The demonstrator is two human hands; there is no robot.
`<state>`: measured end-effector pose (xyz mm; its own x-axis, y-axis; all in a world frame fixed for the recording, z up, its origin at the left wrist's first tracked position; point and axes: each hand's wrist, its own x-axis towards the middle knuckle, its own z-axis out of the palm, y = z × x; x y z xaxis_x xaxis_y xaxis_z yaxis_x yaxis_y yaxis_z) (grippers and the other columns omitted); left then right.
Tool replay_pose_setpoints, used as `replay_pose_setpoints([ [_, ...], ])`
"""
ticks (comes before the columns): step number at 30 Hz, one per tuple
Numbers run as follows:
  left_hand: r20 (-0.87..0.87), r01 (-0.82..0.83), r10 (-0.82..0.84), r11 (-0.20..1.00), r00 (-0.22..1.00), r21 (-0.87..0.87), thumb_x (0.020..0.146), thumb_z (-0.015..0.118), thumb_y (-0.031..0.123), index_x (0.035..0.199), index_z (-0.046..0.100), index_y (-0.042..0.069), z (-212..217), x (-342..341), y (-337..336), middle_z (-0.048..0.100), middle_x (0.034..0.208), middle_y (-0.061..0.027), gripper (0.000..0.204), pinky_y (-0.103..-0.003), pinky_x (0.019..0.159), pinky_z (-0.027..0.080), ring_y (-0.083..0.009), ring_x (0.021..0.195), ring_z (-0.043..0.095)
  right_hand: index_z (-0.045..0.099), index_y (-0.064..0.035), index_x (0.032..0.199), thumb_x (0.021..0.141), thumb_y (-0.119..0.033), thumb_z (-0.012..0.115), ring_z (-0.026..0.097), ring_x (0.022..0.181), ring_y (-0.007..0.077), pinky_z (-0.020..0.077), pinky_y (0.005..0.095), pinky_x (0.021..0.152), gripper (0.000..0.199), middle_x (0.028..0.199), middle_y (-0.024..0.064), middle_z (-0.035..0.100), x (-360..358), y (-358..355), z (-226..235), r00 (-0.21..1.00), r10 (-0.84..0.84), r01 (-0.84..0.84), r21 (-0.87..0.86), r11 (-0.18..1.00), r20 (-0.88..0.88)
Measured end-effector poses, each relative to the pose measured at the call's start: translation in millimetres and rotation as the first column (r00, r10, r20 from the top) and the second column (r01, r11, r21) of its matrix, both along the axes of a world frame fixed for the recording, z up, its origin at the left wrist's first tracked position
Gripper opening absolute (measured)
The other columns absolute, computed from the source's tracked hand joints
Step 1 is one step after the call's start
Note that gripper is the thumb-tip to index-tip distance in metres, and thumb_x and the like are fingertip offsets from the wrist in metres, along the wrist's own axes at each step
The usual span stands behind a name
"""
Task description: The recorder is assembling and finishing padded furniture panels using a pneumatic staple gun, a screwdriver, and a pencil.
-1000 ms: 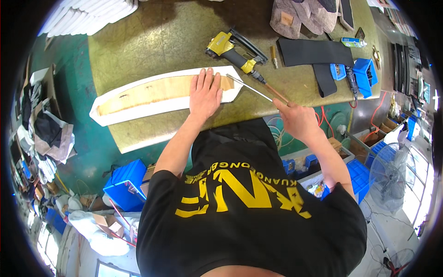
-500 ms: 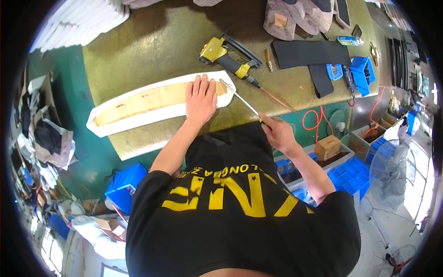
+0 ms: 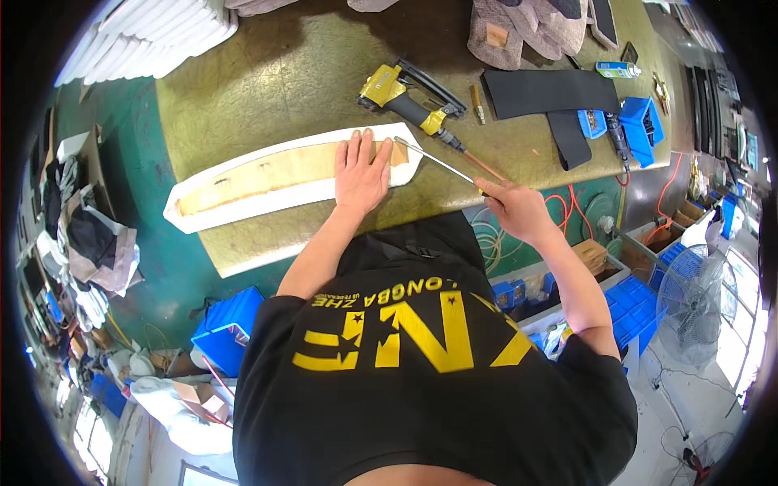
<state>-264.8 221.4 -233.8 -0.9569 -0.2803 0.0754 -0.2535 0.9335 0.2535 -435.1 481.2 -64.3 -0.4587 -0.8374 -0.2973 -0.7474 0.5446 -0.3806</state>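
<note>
Since the earlier frame the right hand (image 3: 515, 209) has been drawn back from the tabletop (image 3: 267, 89) toward the body, and the thin metal rod (image 3: 442, 162) has been carried with it, while the left hand (image 3: 362, 172) has been kept pressed on the panel.

At the far left, a heap of cloth scraps (image 3: 89, 243) is seen on the floor, and a stack of white foam sheets (image 3: 150, 44) is laid at the upper left corner of the tabletop. A long white panel (image 3: 243, 198) with a tan strip (image 3: 267, 172) along its middle is laid slantwise across the near side of the tabletop. Its right end is covered by the left hand, which is laid flat with the fingers spread; nothing is enclosed by that grip. Below the tabletop edge a blue bin (image 3: 227, 328) is seen on the floor.

Just right of the left hand, the rod is held slantwise, its far tip just beside the panel's pointed end. The near end of the rod is enclosed by the right hand, whose grip is closed around it. Behind the rod a yellow nail gun (image 3: 405, 99) is laid on the tabletop. Further right, black strips (image 3: 551, 93) and blue boxes (image 3: 644, 121) are set, and a fan (image 3: 689, 304) is seen at the far right.
</note>
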Motion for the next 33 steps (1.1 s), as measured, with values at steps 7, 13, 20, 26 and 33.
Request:
replay_pose_setpoints([
  [7,-0.001,-0.008,0.008,1.0,1.0,0.024,0.096,0.061,0.034,0.15,0.056,0.025,-2,0,0,0.046,0.158,-0.0164,0.055,-0.055,0.124,0.025,-0.0362,0.149,0.039,0.064,-0.0219,0.138,0.088,-0.008,0.064,0.073,0.077,0.0348,0.0589,0.0484,0.065,0.052,0.096,0.0125,0.07,-12,-7,17,0.987,0.123,-0.098,0.21,0.973,-0.108],
  [13,0.006,-0.012,0.012,0.999,1.0,0.032,0.096,0.061,0.033,0.151,0.055,0.025,-3,-1,0,0.047,0.157,-0.0168,0.056,-0.055,0.124,0.024,-0.0366,0.149,0.039,0.062,-0.0214,0.141,0.087,-0.01,0.065,0.072,0.075,0.0343,0.0585,0.0472,0.064,0.054,0.097,0.0124,0.07,-14,-10,20,0.996,0.082,-0.071,0.23,0.971,-0.038],
  [20,0.043,-0.007,0.005,0.999,0.999,0.052,0.097,0.06,0.033,0.151,0.055,0.023,2,-3,0,0.046,0.157,-0.0174,0.056,-0.055,0.124,0.025,-0.0375,0.149,0.038,0.061,-0.0181,0.141,0.079,-0.007,0.069,0.071,0.072,0.0295,0.056,0.0411,0.058,0.063,0.092,0.009,0.063,10,-23,29,0.934,0.258,-0.194,0.254,0.948,-0.248],
  [26,0.135,0.01,-0.019,0.998,0.991,0.064,0.097,0.059,0.033,0.153,0.052,0.021,1,-6,-2,0.044,0.159,-0.0176,0.057,-0.057,0.124,0.023,-0.0387,0.151,0.034,0.06,-0.0158,0.143,0.086,-0.011,0.07,0.073,0.073,0.0267,0.0563,0.0384,0.06,0.058,0.093,0.0107,0.067,35,-16,3,0.988,0.108,-0.07,0.303,0.95,-0.11],
  [33,0.118,0.033,-0.031,0.999,0.993,-0.012,0.1,0.057,0.034,0.155,0.049,0.021,-4,-7,1,0.042,0.16,-0.017,0.057,-0.057,0.125,0.021,-0.0389,0.152,0.032,0.061,-0.0205,0.149,0.1,-0.02,0.064,0.058,0.057,0.0103,0.0498,0.0321,0.059,0.05,0.073,0.0074,0.068,63,29,-69,0.525,-0.448,0.551,0.113,0.827,0.723],
])
